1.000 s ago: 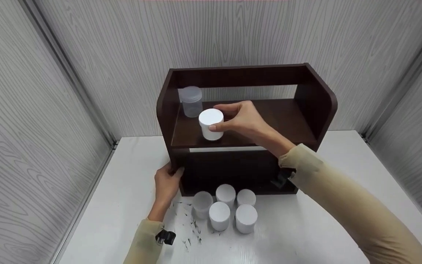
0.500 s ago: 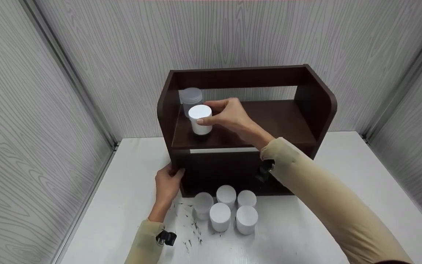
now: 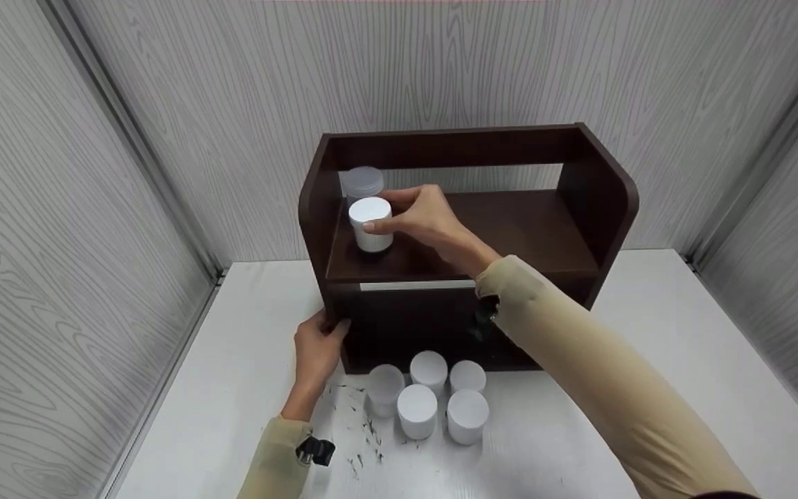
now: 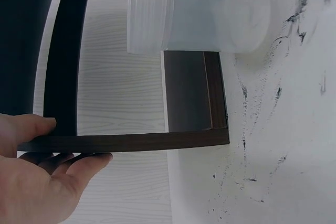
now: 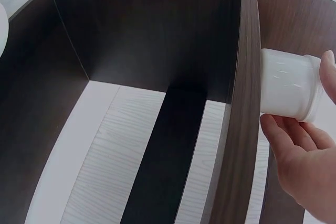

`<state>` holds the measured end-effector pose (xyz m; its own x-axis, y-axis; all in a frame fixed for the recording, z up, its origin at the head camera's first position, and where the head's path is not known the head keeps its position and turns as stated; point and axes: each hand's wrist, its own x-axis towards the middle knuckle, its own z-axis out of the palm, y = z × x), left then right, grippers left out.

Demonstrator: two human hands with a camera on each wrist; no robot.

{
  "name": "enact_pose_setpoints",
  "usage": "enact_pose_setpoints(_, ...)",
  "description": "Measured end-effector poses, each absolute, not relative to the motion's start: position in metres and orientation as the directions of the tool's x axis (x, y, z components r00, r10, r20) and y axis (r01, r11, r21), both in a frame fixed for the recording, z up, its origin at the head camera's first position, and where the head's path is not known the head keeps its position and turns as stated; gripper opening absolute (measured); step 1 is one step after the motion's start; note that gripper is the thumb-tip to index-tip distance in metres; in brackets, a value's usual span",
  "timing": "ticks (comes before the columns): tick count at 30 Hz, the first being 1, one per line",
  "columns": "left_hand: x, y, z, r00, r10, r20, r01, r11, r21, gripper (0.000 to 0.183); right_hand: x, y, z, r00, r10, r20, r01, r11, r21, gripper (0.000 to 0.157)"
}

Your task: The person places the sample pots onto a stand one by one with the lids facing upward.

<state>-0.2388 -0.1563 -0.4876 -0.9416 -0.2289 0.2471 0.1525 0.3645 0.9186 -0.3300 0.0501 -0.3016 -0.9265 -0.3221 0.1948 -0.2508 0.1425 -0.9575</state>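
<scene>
My right hand [image 3: 430, 218] pinches a white lidded jar [image 3: 373, 232] between thumb and fingers, upright at the left end of the upper shelf [image 3: 503, 229]. In the right wrist view the jar [image 5: 289, 84] appears at or very near the shelf board. Just behind it stands a translucent jar [image 3: 364, 181], partly hidden by the white one. Down at the left, my left hand [image 3: 317, 346] grips the side panel of the dark brown rack; in the left wrist view the thumb and fingers lie on either side of the panel [image 4: 136, 142].
Several lidded jars [image 3: 417, 410] cluster on the white table [image 3: 233, 388] before the rack's lower front edge; the leftmost jar [image 3: 385, 389] looks translucent. Dark marks [image 3: 370, 433] streak the tabletop near them. Grey wood-grain walls [image 3: 184, 104] enclose the table.
My right hand has carried the white jar leftward along the upper shelf, in front of the translucent jar. The left hand has kept its grip on the rack.
</scene>
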Motion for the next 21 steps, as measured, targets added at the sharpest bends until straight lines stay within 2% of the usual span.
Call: enact_pose_setpoints(21,-0.2396,-0.1574,-0.4895,-0.944,-0.225,0.241,0.152,0.35,0.924,0.036,-0.3326,0.0418,-0.3067,-0.925,-0.321,0.202,-0.265,0.166,-0.95,0.057)
